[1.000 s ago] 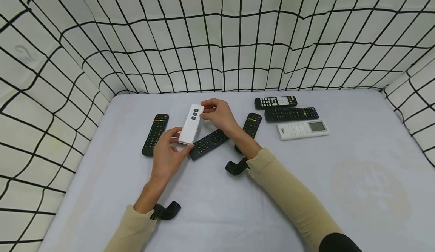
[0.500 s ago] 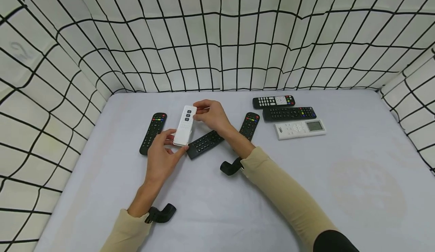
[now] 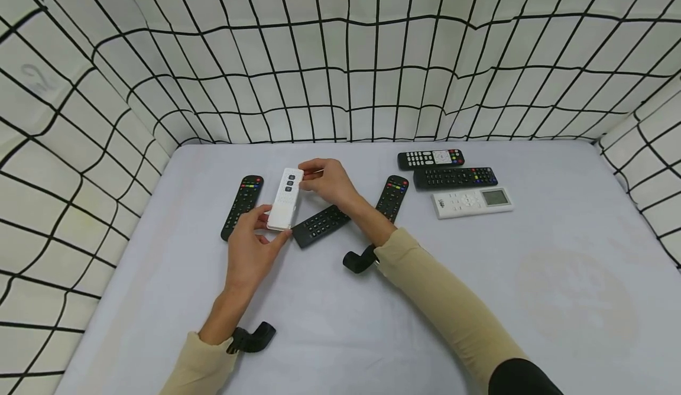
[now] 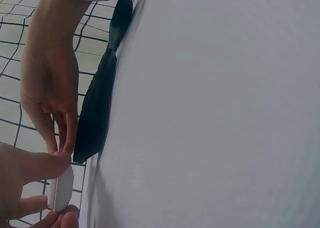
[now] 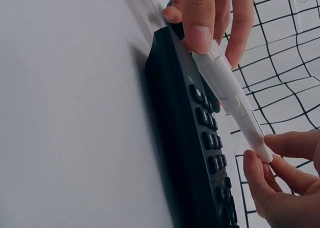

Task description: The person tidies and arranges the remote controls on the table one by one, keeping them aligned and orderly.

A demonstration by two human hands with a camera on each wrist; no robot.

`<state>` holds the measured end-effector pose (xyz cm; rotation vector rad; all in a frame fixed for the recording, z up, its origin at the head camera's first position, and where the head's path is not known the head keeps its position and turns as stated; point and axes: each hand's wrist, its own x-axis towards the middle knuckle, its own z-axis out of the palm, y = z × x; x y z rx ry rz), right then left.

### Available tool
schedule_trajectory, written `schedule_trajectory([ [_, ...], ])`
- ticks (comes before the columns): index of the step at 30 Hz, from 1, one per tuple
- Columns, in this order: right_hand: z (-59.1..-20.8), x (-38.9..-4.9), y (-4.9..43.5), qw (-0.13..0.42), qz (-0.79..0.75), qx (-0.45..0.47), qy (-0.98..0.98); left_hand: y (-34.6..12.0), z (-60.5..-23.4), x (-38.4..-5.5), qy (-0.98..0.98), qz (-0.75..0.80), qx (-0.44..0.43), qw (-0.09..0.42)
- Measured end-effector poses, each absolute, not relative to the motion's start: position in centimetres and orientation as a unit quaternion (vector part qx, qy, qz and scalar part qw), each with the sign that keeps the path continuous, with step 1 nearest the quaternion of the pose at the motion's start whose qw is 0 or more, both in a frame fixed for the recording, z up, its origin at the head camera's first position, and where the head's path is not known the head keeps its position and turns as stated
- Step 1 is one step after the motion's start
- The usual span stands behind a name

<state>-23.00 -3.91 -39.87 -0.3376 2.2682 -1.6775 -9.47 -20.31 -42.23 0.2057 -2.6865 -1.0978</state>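
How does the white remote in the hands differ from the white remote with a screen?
The screen remote has a grey display; the held remote shows none. The left hand and right hand grip the held remote; the screen remote lies flat. Both are white.

Held in midair, slanting: slim white remote control [image 3: 284, 203], face up, dark buttons [image 3: 289, 183] near its far end.

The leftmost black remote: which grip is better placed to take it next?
Left, probably: in the head view the left grip appears close to that black remote, the right grip farther, though both hold the white remote.
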Motion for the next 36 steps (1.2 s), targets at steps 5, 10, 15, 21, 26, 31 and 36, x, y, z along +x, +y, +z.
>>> schedule_trajectory([
  [5, -39.9, -23.1, -4.3, 0.15, -0.586, -0.118, 0.788, -20.5, -42.1, -9.3, -0.918, -0.373, 0.073, 0.117],
  [10, -40.1, -23.0, -4.6, 0.155, -0.576, -0.121, 0.794, -20.6, -42.2, -9.2, -0.918, -0.374, 0.076, 0.112],
  [15, -40.0, -23.0, -4.9, 0.16, -0.573, -0.13, 0.793, -20.5, -42.1, -9.2, -0.921, -0.363, 0.074, 0.121],
  [21, -40.0, -23.2, -5.1, 0.174, -0.566, -0.138, 0.794, -20.3, -42.0, -9.0, -0.928, -0.343, 0.082, 0.119],
  [26, -40.2, -23.2, -5.4, 0.186, -0.555, -0.147, 0.797, -20.4, -41.9, -8.9, -0.929, -0.338, 0.095, 0.115],
  [31, -40.7, -23.2, -5.6, 0.195, -0.541, -0.156, 0.803, -20.5, -41.9, -8.6, -0.935, -0.322, 0.107, 0.103],
  [36, -41.0, -23.2, -5.7, 0.198, -0.534, -0.155, 0.807, -20.4, -41.9, -8.5, -0.945, -0.295, 0.103, 0.097],
])
